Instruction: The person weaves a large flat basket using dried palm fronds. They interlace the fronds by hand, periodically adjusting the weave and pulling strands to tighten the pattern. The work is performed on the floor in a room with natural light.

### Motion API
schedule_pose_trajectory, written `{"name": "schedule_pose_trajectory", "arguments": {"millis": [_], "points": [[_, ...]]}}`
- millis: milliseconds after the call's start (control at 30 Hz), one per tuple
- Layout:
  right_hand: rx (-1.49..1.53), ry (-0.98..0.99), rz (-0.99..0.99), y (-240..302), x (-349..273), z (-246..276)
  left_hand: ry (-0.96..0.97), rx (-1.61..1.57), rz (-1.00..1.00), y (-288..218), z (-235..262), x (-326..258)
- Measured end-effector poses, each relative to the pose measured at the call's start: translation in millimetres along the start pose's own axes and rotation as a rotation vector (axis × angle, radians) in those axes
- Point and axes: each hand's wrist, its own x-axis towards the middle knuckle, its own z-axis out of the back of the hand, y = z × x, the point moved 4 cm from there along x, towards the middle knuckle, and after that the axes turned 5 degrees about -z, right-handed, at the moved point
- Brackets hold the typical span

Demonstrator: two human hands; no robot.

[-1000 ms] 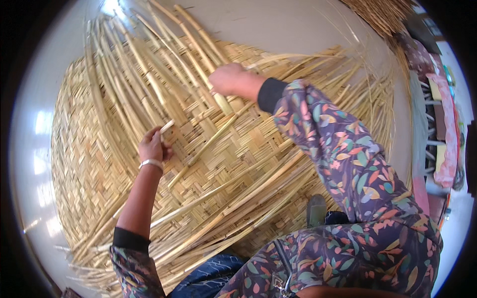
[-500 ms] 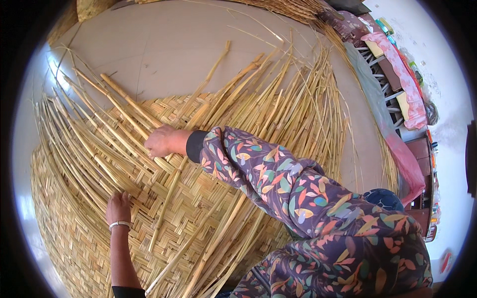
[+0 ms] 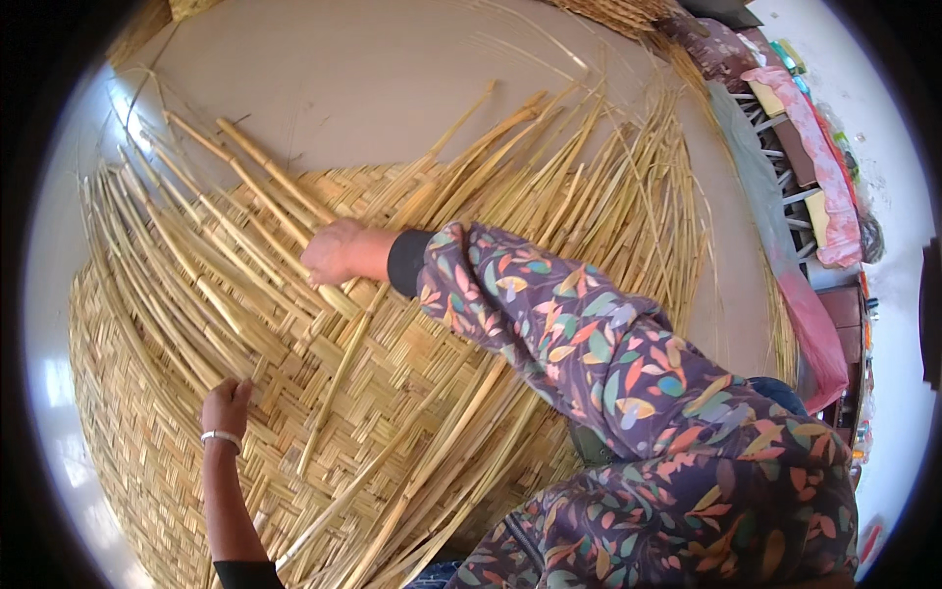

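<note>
A woven mat (image 3: 363, 422) of split yellow-brown reed strips lies on the floor, with long unwoven strips (image 3: 569, 196) fanning out from its far edge. My left hand (image 3: 228, 407), a pale bracelet on its wrist, is closed at the weave beside the left strips (image 3: 196, 314); its fingers are pinched, and whatever they hold is too small to make out. Farther right, my right hand (image 3: 334, 253) reaches across in a dark floral sleeve with a black cuff. Its fingers curl down over reed strips (image 3: 280, 191) at the weaving edge and are slightly blurred.
A bundle of reeds (image 3: 613, 10) lies at the far edge of the floor. On the right, a low rack (image 3: 785, 137) with a pink cover stands along the white wall, with grey-green and pink sheeting (image 3: 751, 187) beside it. Loose strips (image 3: 451, 432) cross the mat before me.
The view has shifted slightly, so the mat sits a little farther right. My left hand has moved slightly left on the weave. The right hand stays at the strips.
</note>
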Motion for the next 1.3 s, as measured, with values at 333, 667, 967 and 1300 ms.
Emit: {"name": "schedule_pose_trajectory", "arguments": {"millis": [333,667,967,1300], "points": [[-0.075,-0.032,0.049,4.3,7.8,-3.1,-0.060,0.039,-0.014,-39.5,-18.7,15.5],[-0.141,0.061,0.036,14.0,1.3,-22.1,0.034,0.161,0.012,-47.3,-32.4,1.2],[-0.319,-0.304,0.092,23.7,-8.4,-17.0,0.038,0.166,0.081,-24.8,-16.8,-12.4],[0.156,-0.319,0.501,154.0,-18.5,-39.4,0.168,-0.591,0.269,20.0,-4.3,-40.9]]}}
